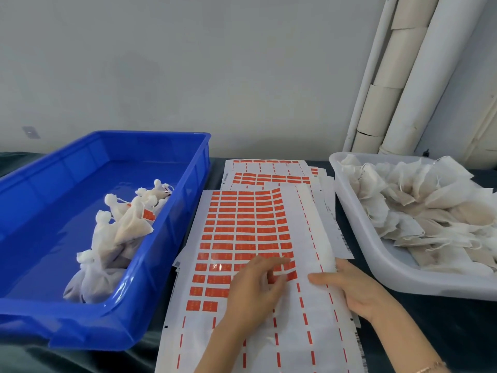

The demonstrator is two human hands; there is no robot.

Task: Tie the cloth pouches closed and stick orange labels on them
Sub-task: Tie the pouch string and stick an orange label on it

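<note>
A sheet of orange labels lies on the table between two trays. My left hand rests on its lower part, fingers stretched over the labels at the right end of a row and thumb just below them; the motion blur hides any pinch. My right hand lies flat on the sheet's bare right strip, thumb pointing left. Tied white cloth pouches, some with an orange label, sit in the blue tray on the left. Untied pouches fill the white tray on the right.
More label sheets are stacked under and behind the top one. White and beige pipes lean against the grey wall at the back right. A dark cloth covers the table.
</note>
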